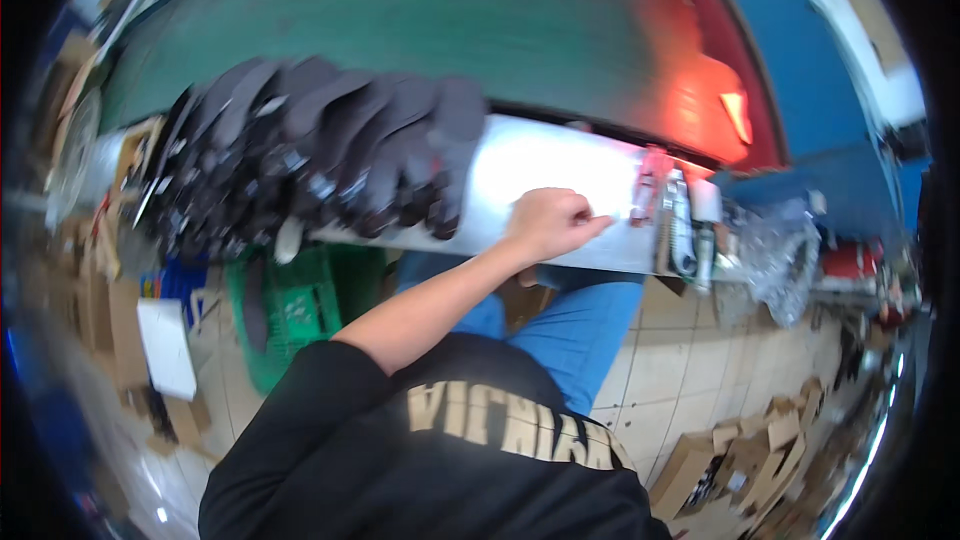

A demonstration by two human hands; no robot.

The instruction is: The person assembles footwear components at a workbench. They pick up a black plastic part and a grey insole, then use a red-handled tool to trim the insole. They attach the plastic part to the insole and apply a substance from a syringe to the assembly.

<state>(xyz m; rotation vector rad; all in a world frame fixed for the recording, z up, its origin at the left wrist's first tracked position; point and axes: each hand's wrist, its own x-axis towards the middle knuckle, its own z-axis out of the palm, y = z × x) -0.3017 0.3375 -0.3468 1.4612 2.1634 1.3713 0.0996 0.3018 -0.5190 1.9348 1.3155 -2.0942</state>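
Note:
My left hand (548, 225) is over a bright metal plate (515, 155) at the bench's front. Its fingers are curled in, with one digit pointing right; whether anything small is inside is hidden. Just below the plate's edge, a small patch of skin, perhaps my right hand (527, 277), shows beneath the left wrist; its fingers are hidden. Left of the plate lies a dense row of dark grey shoe soles (330, 105), overlapping, with shiny black parts at their near ends. Nearest on the right are red-handled pliers (646, 185) and a metal tool (682, 225).
Behind the plate runs a wide green belt (420, 10), with a red-lit area (705, 105) at its right end. A green crate (300, 305) stands lower left. Clear plastic bags (785, 265) hang at the right. Cardboard boxes (740, 465) lie on the tiled floor.

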